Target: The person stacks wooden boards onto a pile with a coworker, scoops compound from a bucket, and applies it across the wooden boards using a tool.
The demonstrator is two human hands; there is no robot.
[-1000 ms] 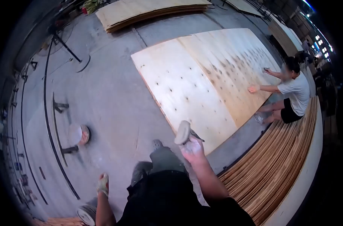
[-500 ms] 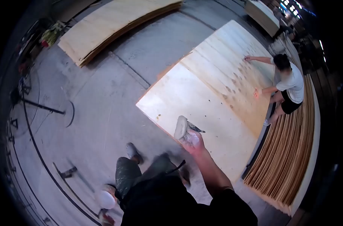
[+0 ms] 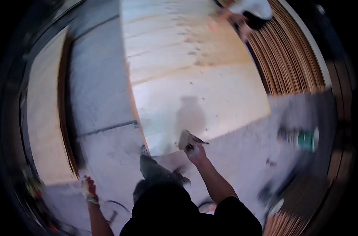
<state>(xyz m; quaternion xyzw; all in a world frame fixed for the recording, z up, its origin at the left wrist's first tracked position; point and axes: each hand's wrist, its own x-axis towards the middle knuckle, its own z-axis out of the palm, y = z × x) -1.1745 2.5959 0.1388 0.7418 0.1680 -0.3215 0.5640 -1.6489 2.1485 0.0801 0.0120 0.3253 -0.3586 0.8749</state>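
My right hand (image 3: 196, 154) is closed around a putty knife (image 3: 185, 139) whose pale, putty-coated flat part sticks up and whose dark pointed end juts right. It is held above the near edge of a large plywood sheet (image 3: 159, 114), apart from the surface as far as I can see. Dark knots and patches dot the sheet. My left hand (image 3: 90, 189), in a white and red glove, hangs low on the left with fingers loosely extended and nothing visible in them. It is near the corner of a second plywood stack (image 3: 45, 118).
A co-worker (image 3: 253, 11) in a white top bends over the sheet's far right side. Beside them stands a stack of veneer sheets (image 3: 289, 51). A green and white bucket (image 3: 307, 139) sits on the right. My foot (image 3: 144, 150) is by the sheet's near left corner.
My view has swung round, so the sheet now lies straight ahead. My gloved left hand has come up into view, away from the white container. The right hand still holds the putty knife.
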